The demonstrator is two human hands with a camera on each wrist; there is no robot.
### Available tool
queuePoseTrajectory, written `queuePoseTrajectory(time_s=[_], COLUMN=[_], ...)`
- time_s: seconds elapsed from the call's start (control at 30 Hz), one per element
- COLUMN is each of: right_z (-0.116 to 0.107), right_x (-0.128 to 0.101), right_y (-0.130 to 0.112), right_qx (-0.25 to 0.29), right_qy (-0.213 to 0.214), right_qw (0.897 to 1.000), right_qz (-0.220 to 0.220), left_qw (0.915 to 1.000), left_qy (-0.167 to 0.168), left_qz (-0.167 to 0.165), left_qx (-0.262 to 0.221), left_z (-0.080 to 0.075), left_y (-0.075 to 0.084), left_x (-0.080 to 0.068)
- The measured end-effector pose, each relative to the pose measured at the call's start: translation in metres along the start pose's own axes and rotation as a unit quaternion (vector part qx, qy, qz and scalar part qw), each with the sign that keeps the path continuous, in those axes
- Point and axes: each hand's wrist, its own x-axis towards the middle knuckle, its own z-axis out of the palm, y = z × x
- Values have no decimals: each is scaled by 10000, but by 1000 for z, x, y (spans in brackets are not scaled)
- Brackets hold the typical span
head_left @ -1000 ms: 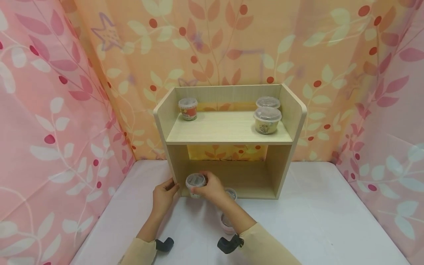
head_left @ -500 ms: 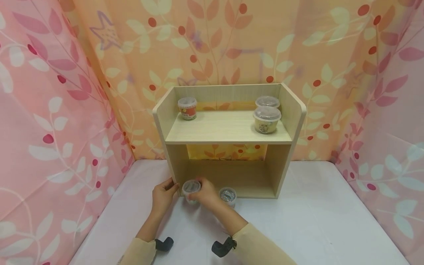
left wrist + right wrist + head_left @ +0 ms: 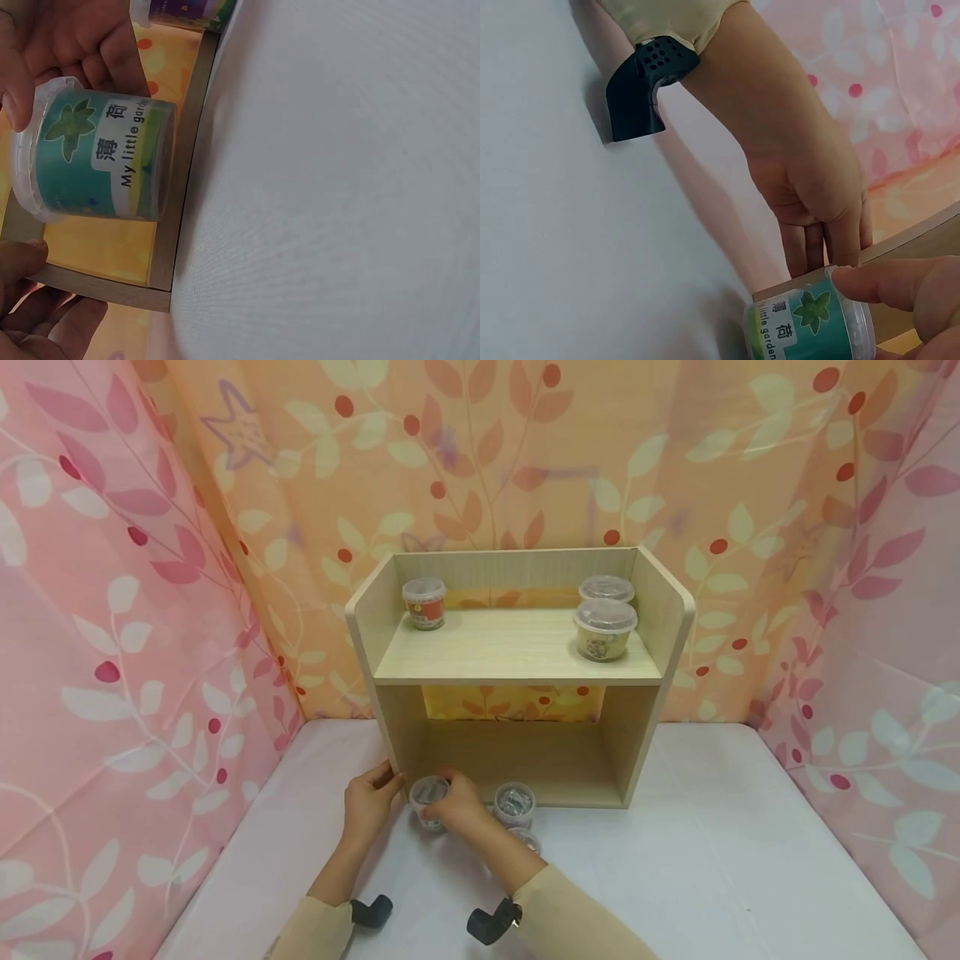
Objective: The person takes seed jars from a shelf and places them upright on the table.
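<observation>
A: Where is the teal-labelled tub (image 3: pixel 105 154), the one marked "My little garden"?

B: In the head view it is left of centre in the lower half, upright, just in front of the shelf unit (image 3: pixel 517 647). Whether its base touches the white tablecloth (image 3: pixel 675 877) cannot be told.

A: Who has hold of it?

B: The right hand (image 3: pixel 459 802), which grasps it between thumb and fingers, the thumb by the lid (image 3: pixel 26 176).

A: And the left hand (image 3: pixel 366 810)?

B: Just left of the tub, it pinches the front edge of the unit's left side panel (image 3: pixel 405 718).

A: What stands close by?

B: A second tub (image 3: pixel 515 804), right of the right hand, and a third tub (image 3: pixel 528 838) below that, partly hidden by the right forearm (image 3: pixel 501 850).

A: Higher up the frame?

B: A red-labelled tub (image 3: pixel 425 608) at the upper board's left end. Toward its right end, a wide front bowl (image 3: pixel 606 635) partly covers a rear bowl (image 3: pixel 606 587). An orange leaf-patterned curtain (image 3: pixel 487 460) fills the top.
</observation>
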Motion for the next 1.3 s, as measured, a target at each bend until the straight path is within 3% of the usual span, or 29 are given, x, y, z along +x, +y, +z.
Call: queuePoseTrajectory(time_s=[0.37, 1.0, 1.3], right_z=[-2, -3, -9], right_x=[1, -4, -7], right_y=[7, 9, 6], right_qx=[-8, -210, 622], right_qy=[71, -169, -73], right_qw=[9998, 9995, 9978], right_qz=[159, 143, -195], left_qw=[9999, 9999, 9998], left_qy=[54, 34, -76], left_qz=[-6, -96, -167], left_qx=[95, -1, -34], left_z=[2, 0, 0], left_y=[0, -1, -1], left_x=[4, 1, 1])
